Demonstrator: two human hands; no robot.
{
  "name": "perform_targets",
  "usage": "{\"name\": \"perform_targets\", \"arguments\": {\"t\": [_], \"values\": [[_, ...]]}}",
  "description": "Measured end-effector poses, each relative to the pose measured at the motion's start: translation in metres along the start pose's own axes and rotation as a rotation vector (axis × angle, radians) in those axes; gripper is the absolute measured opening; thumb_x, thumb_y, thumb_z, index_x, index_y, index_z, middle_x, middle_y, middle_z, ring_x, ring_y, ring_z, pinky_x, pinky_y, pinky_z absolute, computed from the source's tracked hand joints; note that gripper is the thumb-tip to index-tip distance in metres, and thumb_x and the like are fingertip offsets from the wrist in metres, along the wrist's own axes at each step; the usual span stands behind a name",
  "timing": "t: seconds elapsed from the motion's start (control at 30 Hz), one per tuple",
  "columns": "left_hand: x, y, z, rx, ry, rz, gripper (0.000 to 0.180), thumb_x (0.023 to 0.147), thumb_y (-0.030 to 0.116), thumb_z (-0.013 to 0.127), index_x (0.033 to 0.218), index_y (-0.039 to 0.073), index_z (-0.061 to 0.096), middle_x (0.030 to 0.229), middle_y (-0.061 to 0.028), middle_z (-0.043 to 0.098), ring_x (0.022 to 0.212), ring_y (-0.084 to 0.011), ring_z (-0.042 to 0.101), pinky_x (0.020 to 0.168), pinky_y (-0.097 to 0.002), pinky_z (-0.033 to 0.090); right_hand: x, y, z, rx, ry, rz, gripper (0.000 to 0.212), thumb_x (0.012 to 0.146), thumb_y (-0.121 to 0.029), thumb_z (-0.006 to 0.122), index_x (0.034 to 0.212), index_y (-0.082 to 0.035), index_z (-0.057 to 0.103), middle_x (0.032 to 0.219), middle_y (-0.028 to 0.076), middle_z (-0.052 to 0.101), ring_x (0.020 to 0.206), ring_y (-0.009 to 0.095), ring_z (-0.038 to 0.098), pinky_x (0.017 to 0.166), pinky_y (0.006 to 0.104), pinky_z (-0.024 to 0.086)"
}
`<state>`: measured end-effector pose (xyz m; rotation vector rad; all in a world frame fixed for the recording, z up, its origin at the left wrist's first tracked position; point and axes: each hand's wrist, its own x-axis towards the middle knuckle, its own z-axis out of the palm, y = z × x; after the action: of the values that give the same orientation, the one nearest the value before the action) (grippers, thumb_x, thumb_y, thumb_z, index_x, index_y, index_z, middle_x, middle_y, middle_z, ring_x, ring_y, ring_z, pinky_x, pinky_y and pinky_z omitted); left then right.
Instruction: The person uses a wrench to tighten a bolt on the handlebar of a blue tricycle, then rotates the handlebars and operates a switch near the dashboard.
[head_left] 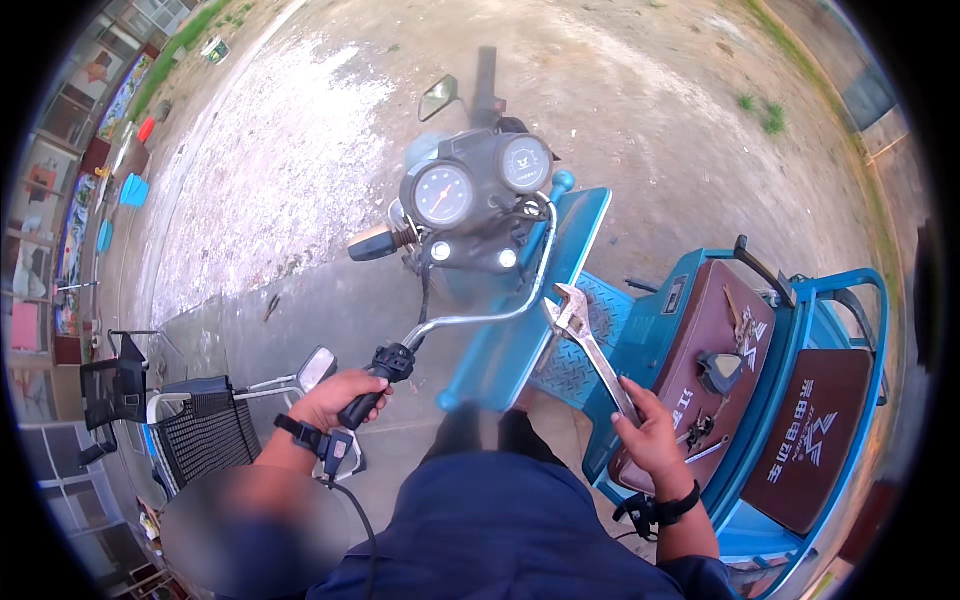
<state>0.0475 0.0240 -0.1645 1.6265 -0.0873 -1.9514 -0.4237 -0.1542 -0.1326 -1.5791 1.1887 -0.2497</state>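
My left hand (345,398) is closed around the black handlebar grip (362,406) of a blue three-wheeled vehicle. In my right hand (652,435), fingers wrapped about its handle, is a metal adjustable wrench (592,343). Its jaw end points up and away, above the blue footboard and close to the blue front panel (500,350). To the right of that hand, the brown seat (690,350) bears pliers (738,308), a dark grey and beige piece (718,372) and several small metal parts (700,432). Two round gauges (442,195) sit ahead at the handlebar's middle.
A mirror (318,369) sticks out near my left hand. Behind it stands a folding chair (205,430) with a black woven surface. The brown backrest (808,440) and blue rail (880,330) are at the right. Blue basins (134,190) lie by the building at far left.
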Motion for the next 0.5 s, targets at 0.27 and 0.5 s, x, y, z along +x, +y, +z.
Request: {"name": "perform_targets", "arguments": {"t": [0.27,0.5], "values": [[-0.002,0.022,-0.019,0.180,-0.087,-0.030,0.032,0.098,0.027,0.064,0.113,-0.001,0.063,0.087,-0.0087,0.069,0.068,-0.0155,0.068,0.063,-0.0252,0.057,-0.005,-0.001,0.011,-0.014,0.015,0.025,0.058,0.089,0.000,0.068,0.144,0.000,0.053,0.126,0.009,0.062,0.116,0.015,0.060,0.100,0.0298,0.047],[-0.012,0.018,-0.019,0.088,-0.029,0.036,0.040,0.104,0.035,0.057,0.118,-0.002,0.058,0.091,-0.0145,0.071,0.071,-0.0204,0.071,0.065,-0.0315,0.061,-0.002,-0.005,0.017,-0.027,0.055,-0.005,0.057,0.088,-0.001,0.069,0.143,-0.001,0.055,0.119,0.008,0.063,0.109,0.015,0.061,0.095,0.0289,0.048]]}}
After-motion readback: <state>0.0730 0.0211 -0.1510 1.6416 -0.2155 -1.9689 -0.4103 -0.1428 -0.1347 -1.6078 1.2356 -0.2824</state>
